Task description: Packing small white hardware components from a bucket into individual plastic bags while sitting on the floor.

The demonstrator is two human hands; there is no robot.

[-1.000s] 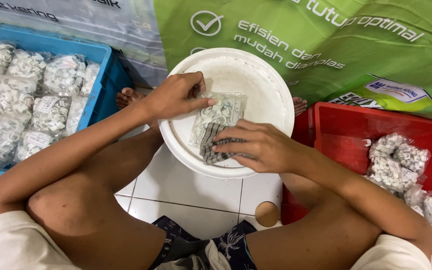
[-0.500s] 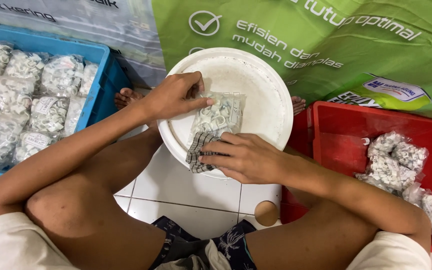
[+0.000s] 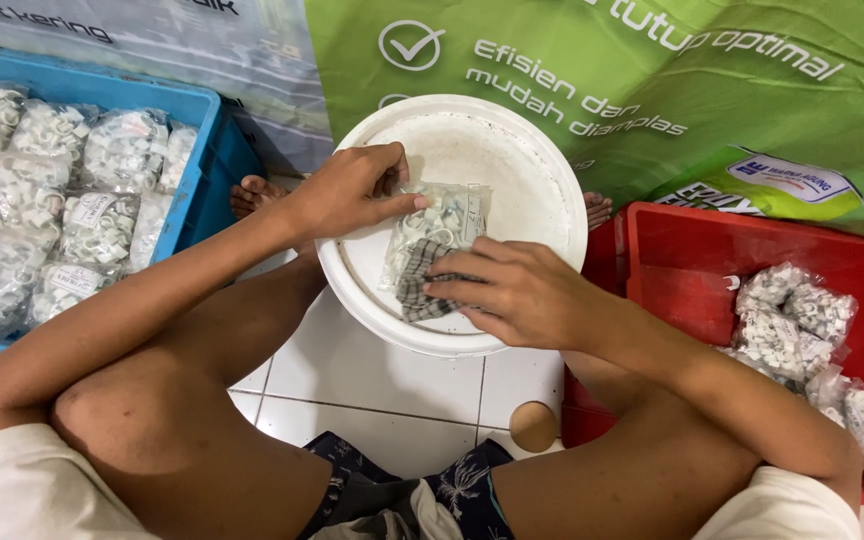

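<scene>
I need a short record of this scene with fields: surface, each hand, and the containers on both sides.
surface: white round lid, on white tiled floor
left hand: pinches the top edge of a clear bag of small white parts
right hand: presses a checked cloth on the bag's lower end
blue crate: many filled bags
red crate: a few filled bags
backdrop: green banner

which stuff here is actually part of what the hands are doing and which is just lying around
In use:
- clear bag of small white clips, pinched by the left hand
- checked cloth under the right hand
- white bucket lid beneath them

Lying about:
- blue crate of filled bags
- red crate with a few bags
- green banner
- small round disc on the floor
</scene>
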